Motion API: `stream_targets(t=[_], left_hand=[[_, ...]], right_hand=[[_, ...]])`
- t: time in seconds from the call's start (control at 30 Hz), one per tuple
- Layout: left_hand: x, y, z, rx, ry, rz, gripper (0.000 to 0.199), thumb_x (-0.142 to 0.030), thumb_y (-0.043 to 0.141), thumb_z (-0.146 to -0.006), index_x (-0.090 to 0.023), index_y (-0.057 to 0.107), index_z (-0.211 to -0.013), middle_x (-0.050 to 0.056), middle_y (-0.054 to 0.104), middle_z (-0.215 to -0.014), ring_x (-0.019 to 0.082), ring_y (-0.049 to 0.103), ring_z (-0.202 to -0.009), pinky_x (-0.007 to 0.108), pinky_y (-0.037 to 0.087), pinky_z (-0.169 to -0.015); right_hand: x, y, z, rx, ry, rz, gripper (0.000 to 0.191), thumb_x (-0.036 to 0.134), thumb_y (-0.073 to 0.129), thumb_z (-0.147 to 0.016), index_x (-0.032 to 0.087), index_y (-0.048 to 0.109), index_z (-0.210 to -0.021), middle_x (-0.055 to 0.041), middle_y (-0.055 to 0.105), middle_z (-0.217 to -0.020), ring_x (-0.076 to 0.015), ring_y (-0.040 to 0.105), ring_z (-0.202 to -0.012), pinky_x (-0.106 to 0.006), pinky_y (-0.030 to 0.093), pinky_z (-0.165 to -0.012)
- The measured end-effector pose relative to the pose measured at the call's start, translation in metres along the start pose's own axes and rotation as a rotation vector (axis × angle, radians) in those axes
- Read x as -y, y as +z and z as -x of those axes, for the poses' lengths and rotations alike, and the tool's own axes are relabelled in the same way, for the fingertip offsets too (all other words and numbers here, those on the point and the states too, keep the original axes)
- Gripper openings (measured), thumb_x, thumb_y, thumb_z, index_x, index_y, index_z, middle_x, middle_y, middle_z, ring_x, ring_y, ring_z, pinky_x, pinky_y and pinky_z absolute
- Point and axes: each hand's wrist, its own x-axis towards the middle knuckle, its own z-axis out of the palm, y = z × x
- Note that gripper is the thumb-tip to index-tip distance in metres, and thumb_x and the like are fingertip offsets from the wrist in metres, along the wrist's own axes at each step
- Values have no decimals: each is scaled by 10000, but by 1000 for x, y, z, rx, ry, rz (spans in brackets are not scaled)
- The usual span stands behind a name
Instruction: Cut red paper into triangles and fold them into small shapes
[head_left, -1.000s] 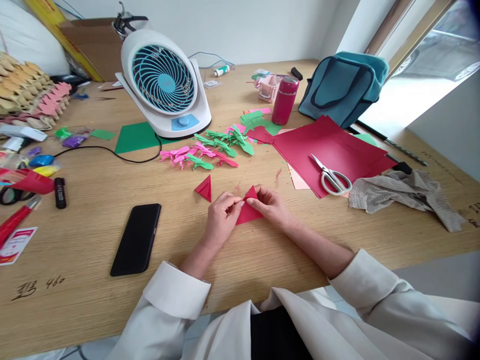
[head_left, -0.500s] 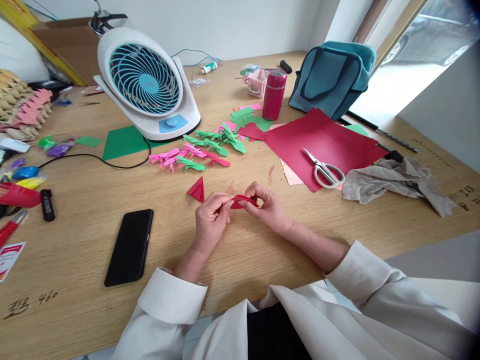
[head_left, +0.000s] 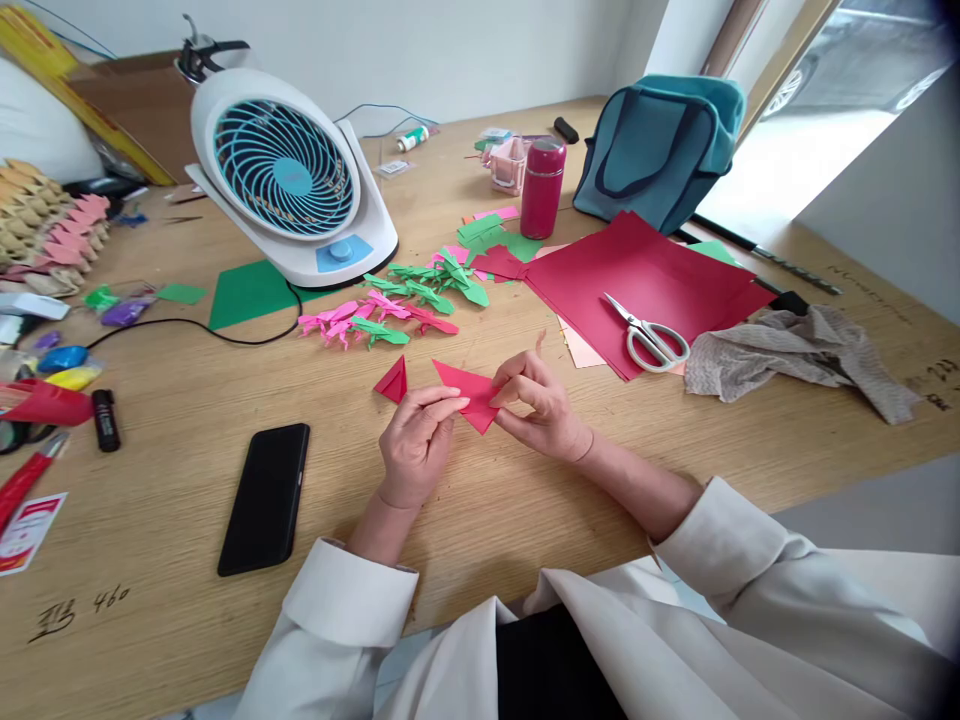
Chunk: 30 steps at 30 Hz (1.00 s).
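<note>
A small red paper piece (head_left: 475,392), with a pointed corner to the upper left and another toward me, is held between both hands above the table. My left hand (head_left: 420,435) pinches its left side between thumb and fingers. My right hand (head_left: 540,405) pinches its right edge. Just beyond my left hand lies a folded red paper triangle (head_left: 393,379). Farther back, several pink and green folded paper figures (head_left: 382,305) lie in a cluster. Scissors with white handles (head_left: 651,340) rest on large red paper sheets (head_left: 645,275) to the right.
A white fan (head_left: 289,175) stands at the back left. A black phone (head_left: 264,498) lies left of my hands. At the back are a red bottle (head_left: 543,188) and a teal bag (head_left: 660,150). A grey cloth (head_left: 795,358) lies right, a black marker (head_left: 106,420) left.
The red paper between my hands has turned from a narrow, edge-on strip to show a broad face. My hands have shifted slightly, and the view has moved a little.
</note>
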Motion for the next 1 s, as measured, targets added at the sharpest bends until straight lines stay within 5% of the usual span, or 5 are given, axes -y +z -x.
stream_targets(t=[0.2,0.37,0.6,0.73,1.0], left_hand=[[-1,2,2,6,50,-40,251,-97,583,-918,-260,718,-1053,35,681,-1033,132,666,-951,259,535,-861],[-8,4,-1,73,-52,51,178,-160,573,-935,-231,719,-1007,37,660,-924,130,637,-842,248,517,-770],[-1,10,-3,69,-344,187,133,-266,597,-918,-191,647,-820,4,601,-770,122,556,-712,242,465,-670],[5,17,0,53,-531,364,149,-303,632,-875,-178,652,-795,-7,582,-732,112,551,-670,225,467,-627],[9,25,4,11,-699,480,219,-335,712,-793,-170,687,-934,17,700,-802,134,649,-735,254,538,-714]], right_hand=[[-2,1,1,44,4,57,43,259,606,-924,233,637,-937,-84,592,-1017,-213,571,-944,-398,478,-831],[-2,3,-1,104,39,-9,102,302,603,-940,219,656,-911,-77,619,-942,-210,582,-909,-379,455,-824],[-4,9,-2,123,441,-286,375,491,690,-847,195,552,-662,-21,566,-760,-158,532,-715,-294,415,-672],[-10,17,2,140,683,-463,413,536,730,-770,184,538,-675,29,522,-650,-107,440,-596,-241,339,-555],[-11,24,5,83,890,-615,438,548,786,-685,180,548,-706,39,573,-637,-88,443,-547,-216,345,-509]])
